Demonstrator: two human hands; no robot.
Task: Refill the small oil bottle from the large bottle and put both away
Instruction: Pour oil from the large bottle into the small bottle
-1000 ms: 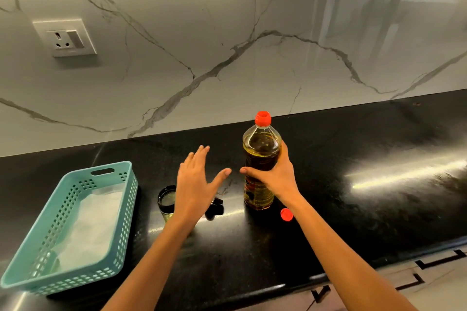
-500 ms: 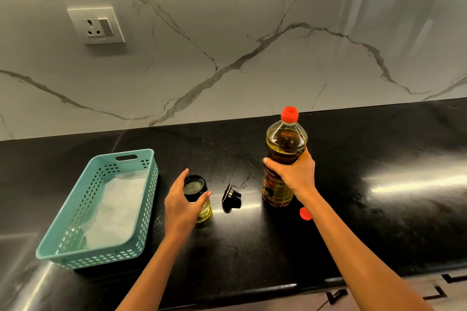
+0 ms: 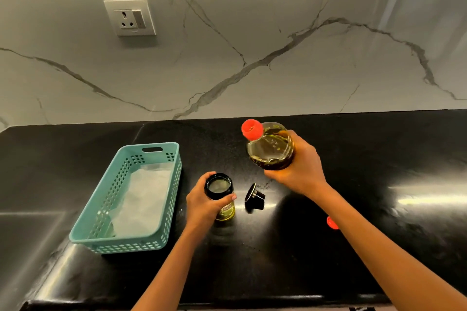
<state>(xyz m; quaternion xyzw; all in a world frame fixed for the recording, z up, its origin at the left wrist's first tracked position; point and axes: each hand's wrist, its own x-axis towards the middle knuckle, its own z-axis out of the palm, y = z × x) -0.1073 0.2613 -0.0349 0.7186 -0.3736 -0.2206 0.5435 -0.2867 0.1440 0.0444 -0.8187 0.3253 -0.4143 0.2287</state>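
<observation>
A: What is the surface like?

B: A glossy black stone countertop (image 3: pixel 379 159) with light glare, backed by a white marble wall (image 3: pixel 252 33) with grey veins and a white socket (image 3: pixel 130 17).

A: And the bottles?

B: The right hand (image 3: pixel 300 169) is wrapped around the large bottle (image 3: pixel 271 149), lifted and tilted left, red nozzle on. The left hand (image 3: pixel 204 202) is closed around the small bottle (image 3: pixel 222 197), standing open on the counter. Its black cap (image 3: pixel 254 197) lies just beside it, a red cap (image 3: pixel 332 223) further right.

A: Anything else?

B: A teal basket (image 3: pixel 101 209) at left, white lining inside.
</observation>
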